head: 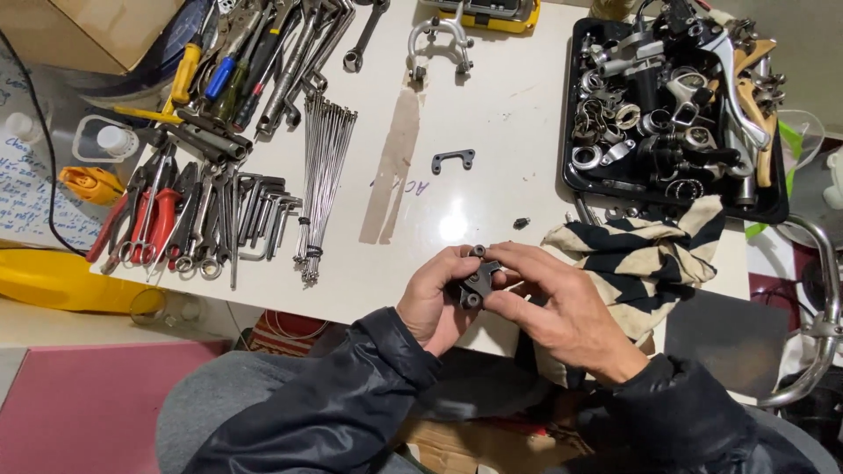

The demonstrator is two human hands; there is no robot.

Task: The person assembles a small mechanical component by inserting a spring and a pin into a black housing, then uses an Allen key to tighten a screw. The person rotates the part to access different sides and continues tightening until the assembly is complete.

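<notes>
Head view shows our two hands close together, just over the near edge of the white tabletop (492, 114). Our left hand (436, 301) and our right hand (555, 303) are both closed around one small black metal bracket (475, 281) with round holes in it. The fingers pinch it from both sides, and it hangs in the air, not resting on anything.

We think the bracket could slip. It is small and hard, and only our fingertips hold it. It sits right at the edge, so if it falls it may miss the tabletop and drop into our lap or onto the floor.

A tiny dark bolt (522, 223) lies alone on the tabletop, just beyond our hands. A sleeve or a finger could bump it, and it could roll away and get lost.

The striped cloth (645, 254) is just beside our right hand. A small piece could slide under it and hide.

A second flat black bracket (453, 161) lies farther up. We could mix the two up, as they look much alike.

The black tray of metal parts (581, 180) and the row of tools (211, 211) are well apart from our hands.
</notes>
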